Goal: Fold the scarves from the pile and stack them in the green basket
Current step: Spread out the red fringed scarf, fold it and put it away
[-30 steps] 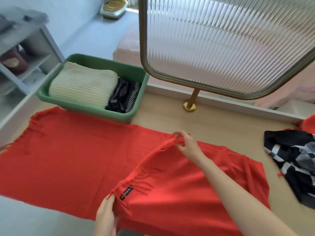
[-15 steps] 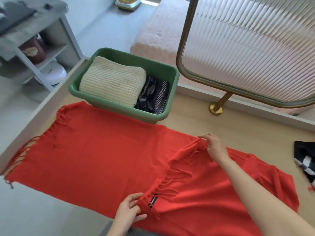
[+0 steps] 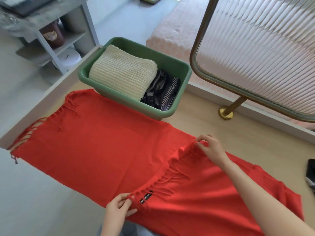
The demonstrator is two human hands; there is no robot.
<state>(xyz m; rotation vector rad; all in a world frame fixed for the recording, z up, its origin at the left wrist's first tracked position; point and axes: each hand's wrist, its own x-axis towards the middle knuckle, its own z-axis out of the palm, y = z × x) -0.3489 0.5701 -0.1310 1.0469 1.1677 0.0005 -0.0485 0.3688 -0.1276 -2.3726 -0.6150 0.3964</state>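
A long red fringed scarf [image 3: 95, 143] lies flat across the wooden table, its right end doubled back over itself. My left hand [image 3: 119, 210] pinches the near corner of that folded-over fringed end, beside a small black label [image 3: 146, 197]. My right hand [image 3: 210, 149] pinches the far corner of the same end. The green basket [image 3: 180, 68] stands just behind the scarf and holds a folded cream knit scarf [image 3: 122, 74] on the left and a dark striped scarf [image 3: 162, 90] on the right.
A black-and-white scarf [image 3: 311, 174] shows at the right edge. A ribbed glass screen [image 3: 259, 53] on a brass foot [image 3: 225, 114] stands behind the table. A grey shelf unit [image 3: 51, 31] is beyond the table's left edge.
The view has swung left, so the basket sits nearer the middle and the dark scarf pile has slid almost out of view. Both hands keep their pinch on the folded end.
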